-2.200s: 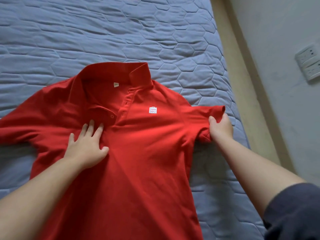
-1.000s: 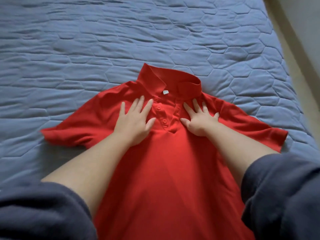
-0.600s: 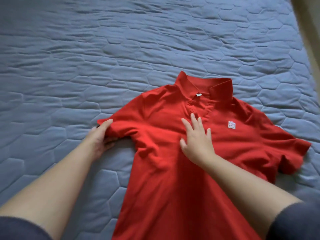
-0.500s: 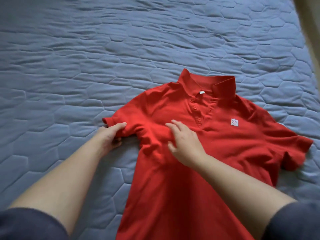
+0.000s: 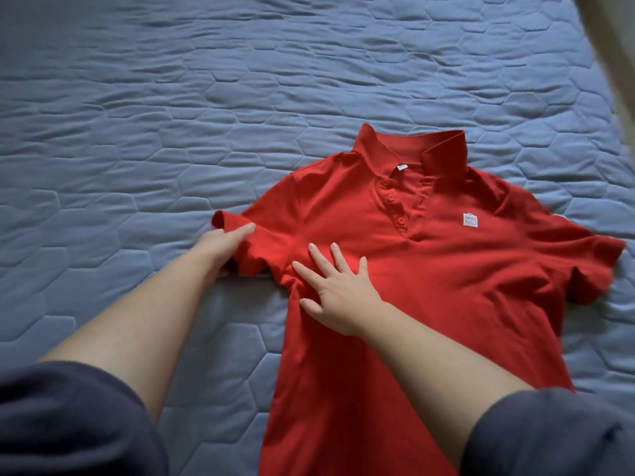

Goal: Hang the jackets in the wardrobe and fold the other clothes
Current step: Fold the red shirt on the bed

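Note:
A red polo shirt lies face up on the bed, collar pointing away from me, with a small white logo patch on its chest. My left hand grips the shirt's left sleeve near its cuff, thumb on top and fingers hidden under the cloth. My right hand rests flat on the chest beside that sleeve's armpit, fingers spread and straight. The sleeve on the right side lies crumpled at the shirt's far edge.
The blue quilted bedspread stretches wide to the left of the shirt and beyond it. A pale strip of wall or bed frame runs along the top right corner.
My right hand went from curled on the chest to flat with fingers spread. My left hand kept hold of the sleeve, whose cuff now sticks out further left.

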The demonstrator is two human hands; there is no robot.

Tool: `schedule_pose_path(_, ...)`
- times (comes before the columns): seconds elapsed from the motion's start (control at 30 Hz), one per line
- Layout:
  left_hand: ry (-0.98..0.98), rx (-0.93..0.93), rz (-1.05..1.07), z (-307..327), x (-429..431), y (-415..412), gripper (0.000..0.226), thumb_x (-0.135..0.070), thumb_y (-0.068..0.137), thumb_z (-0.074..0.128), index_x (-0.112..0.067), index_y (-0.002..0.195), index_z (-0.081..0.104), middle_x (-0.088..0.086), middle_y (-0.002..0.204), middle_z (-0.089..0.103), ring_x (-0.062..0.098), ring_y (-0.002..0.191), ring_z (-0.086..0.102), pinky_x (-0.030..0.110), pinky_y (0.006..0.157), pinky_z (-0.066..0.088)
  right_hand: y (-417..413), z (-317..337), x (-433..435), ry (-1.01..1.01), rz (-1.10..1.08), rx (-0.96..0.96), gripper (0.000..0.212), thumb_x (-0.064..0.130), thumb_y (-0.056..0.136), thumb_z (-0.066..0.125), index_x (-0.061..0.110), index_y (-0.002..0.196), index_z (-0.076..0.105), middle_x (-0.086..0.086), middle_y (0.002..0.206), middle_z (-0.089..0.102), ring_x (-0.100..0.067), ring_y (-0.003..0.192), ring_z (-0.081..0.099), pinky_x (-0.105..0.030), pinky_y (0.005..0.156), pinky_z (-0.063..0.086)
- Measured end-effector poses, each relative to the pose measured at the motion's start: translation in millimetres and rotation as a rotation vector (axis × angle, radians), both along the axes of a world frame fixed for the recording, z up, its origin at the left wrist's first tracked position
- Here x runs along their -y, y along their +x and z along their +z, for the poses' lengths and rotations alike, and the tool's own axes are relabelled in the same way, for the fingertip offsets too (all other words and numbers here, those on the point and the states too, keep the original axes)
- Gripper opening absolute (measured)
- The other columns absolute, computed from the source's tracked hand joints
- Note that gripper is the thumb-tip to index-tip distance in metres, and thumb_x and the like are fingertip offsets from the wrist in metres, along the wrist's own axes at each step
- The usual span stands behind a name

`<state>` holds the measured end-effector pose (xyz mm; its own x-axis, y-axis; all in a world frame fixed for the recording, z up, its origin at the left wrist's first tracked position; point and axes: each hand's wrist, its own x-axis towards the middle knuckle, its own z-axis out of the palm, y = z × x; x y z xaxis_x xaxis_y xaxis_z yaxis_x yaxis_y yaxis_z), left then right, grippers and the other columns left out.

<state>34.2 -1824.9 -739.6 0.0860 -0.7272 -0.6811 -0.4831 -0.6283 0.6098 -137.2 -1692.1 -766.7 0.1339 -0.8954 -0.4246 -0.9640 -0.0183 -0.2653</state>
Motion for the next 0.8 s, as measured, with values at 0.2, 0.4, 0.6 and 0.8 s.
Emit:
schedule_pose_path(0.2,-0.479,-0.020,-0.134,28.3,-26.6,-36.5,0.015,-0.017,0.079,0.067,-0.012,0.093,0.064,0.003,0.081,0.066,0.019,0.079,0.061,0.023,0.065,0.049,-20.1,13.2,-25.4,-0.019,-0.188,0.157,0.062,0.048,0.096,0.039,0.041,0.151,0.010,0.006,0.162,-0.004,-0.022,0.149,-0.002,-0.056,0.115,0.011)
schedule_pose_path(0.4,-0.477,0.077,-1.001,55.5,-95.7,-119.3,0.055,-0.032,0.083,0.066,-0.021,0.134,0.048,0.006,0.146,0.045,0.022,0.126,0.051,0.028,0.101,0.040,-119.2,48.4,-79.8,-0.090,-0.632,0.065,0.056,0.034,0.095,0.047,0.027,0.148,0.029,-0.002,0.159,0.020,-0.020,0.146,0.019,-0.045,0.114,0.027)
schedule_pose_path(0.6,-0.374,0.474,-1.154,25.3,-148.2,-154.8,0.071,-0.039,0.091,0.051,-0.024,0.151,0.017,0.002,0.161,0.004,0.021,0.146,0.017,0.041,0.113,0.029,-245.8,60.9,-136.4,-0.290,-1.420,0.018,0.060,0.022,0.086,0.059,0.010,0.140,0.036,-0.017,0.147,0.035,-0.034,0.135,0.033,-0.046,0.106,0.032)
schedule_pose_path(0.8,-0.386,0.810,-1.142,-1.3,-165.9,-161.3,0.073,-0.048,0.092,0.042,-0.021,0.152,0.010,0.002,0.160,0.013,0.018,0.145,0.018,0.041,0.111,0.028,-309.5,31.6,-129.2,-0.181,-2.038,0.753,0.071,0.038,0.081,0.068,0.007,0.139,0.039,-0.015,0.134,0.052,-0.033,0.115,0.056,-0.044,0.089,0.052)
